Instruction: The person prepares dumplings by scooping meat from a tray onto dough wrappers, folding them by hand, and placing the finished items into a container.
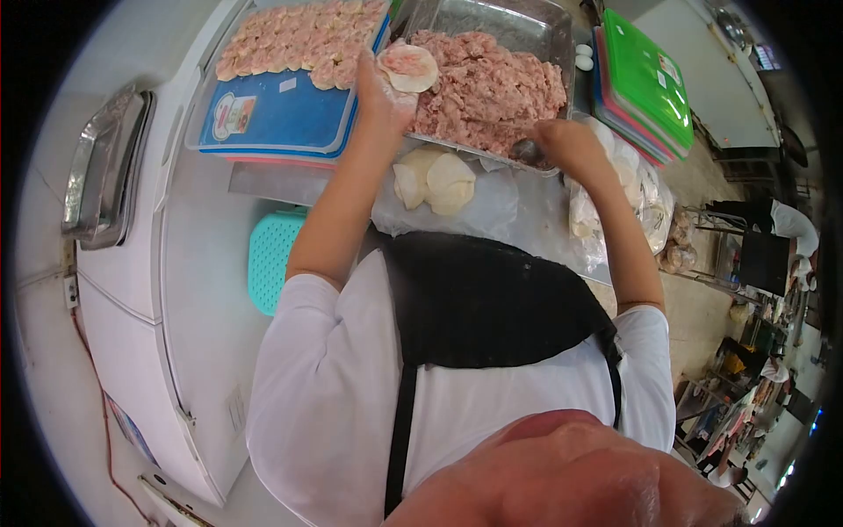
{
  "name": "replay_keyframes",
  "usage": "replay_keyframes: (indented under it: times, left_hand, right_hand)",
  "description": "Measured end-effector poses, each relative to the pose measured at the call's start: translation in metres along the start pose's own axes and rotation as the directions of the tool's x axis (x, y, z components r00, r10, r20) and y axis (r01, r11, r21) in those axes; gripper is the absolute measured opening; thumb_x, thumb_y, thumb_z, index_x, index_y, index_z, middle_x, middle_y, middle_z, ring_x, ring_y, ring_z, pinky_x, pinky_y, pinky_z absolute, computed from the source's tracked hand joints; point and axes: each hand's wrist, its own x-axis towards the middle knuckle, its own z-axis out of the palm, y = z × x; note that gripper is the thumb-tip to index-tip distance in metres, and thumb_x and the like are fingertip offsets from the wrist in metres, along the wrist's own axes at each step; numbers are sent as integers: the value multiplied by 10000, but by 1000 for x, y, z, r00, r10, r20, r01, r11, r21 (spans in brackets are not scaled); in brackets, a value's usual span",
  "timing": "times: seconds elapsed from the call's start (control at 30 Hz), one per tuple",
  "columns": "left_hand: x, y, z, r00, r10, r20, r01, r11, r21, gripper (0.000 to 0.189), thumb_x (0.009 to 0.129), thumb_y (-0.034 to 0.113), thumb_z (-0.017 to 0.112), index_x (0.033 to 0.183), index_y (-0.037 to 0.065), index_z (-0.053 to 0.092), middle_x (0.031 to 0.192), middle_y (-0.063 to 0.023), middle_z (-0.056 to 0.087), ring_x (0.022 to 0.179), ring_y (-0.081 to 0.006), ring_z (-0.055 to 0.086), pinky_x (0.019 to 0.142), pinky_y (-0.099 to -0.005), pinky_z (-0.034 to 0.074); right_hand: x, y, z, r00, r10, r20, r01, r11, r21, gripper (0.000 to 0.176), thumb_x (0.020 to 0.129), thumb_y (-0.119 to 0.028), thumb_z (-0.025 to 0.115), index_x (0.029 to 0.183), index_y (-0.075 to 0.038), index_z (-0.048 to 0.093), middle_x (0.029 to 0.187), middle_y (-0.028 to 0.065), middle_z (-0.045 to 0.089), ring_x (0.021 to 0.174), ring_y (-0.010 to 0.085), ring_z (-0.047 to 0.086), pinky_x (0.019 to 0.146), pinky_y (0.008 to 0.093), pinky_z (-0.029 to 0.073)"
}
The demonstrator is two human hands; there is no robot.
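A round dough wrapper with pink meat smeared on it rests in the fingers of my left hand. Beside it, a metal tray bears a large mound of ground meat. My right hand grips a spoon whose dark, rounded end sits at the near edge of the meat. Several filled dumplings stand in tight rows on a blue plastic lid left of my left hand. Nearer my apron, bare dough wrappers lie in overlapping piles on a plastic sheet.
Stacked coloured lids, green on top, stand at the right, with white eggs beside them. Plastic bags of pale wrappers lie below. A turquoise perforated basket is at the left, by a white freezer. Other people are far right.
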Motion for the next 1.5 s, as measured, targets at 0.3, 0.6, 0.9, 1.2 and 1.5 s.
replay_keyframes:
  times: [0.3, 0.6, 0.9, 1.2, 1.5]
  left_hand:
    - [-30, 15, -28, 999, 24, -39, -19, 993, 121, 427, 960, 287, 425, 1234, -38, 459, 1132, -137, 544, 1083, -260, 533, 960, -411, 434]
    - [-57, 13, -60, 972, -215, -94, 226, 966, 122, 307, 954, 166, 432, 1182, -32, 483, 1180, -181, 548, 1111, -307, 541, 976, -472, 437]
    - [-38, 8, -56, 994, 103, 24, -105, 945, 309, 333, 940, 145, 488, 1225, -28, 479, 1172, -129, 563, 1082, -205, 556, 937, -335, 450]
    - [17, -3, -16, 871, -140, 471, -473, 17, 881, 237, 897, 116, 518, 1084, 1, 608, 1056, -98, 635, 935, -163, 610, 796, -276, 489]
    - [33, 7, -4, 974, -14, 224, -89, 893, 441, 298, 919, 249, 527, 1069, 4, 608, 1056, -108, 623, 959, -206, 619, 796, -338, 516]
  right_hand:
    - [4, -12, 31, 992, -124, -28, 121, 988, -91, 223, 879, -243, 516, 804, -49, 597, 766, 150, 634, 745, 355, 617, 642, 461, 485]
    - [31, -26, 33, 989, -138, -57, 124, 972, -197, 201, 862, -237, 530, 813, -55, 601, 707, 152, 617, 711, 331, 622, 623, 454, 485]
    - [36, -9, 65, 993, -35, 112, -12, 921, 388, 272, 868, -269, 519, 786, -23, 601, 705, 203, 606, 710, 373, 611, 658, 479, 469]
    - [46, -71, 38, 986, -158, -63, 153, 985, -79, 284, 867, -310, 520, 802, -51, 616, 749, 168, 645, 743, 344, 637, 652, 464, 496]
    - [22, -3, 62, 975, 33, -220, 112, 780, 615, 314, 902, -257, 528, 795, 26, 611, 617, 143, 568, 600, 232, 559, 596, 374, 436]
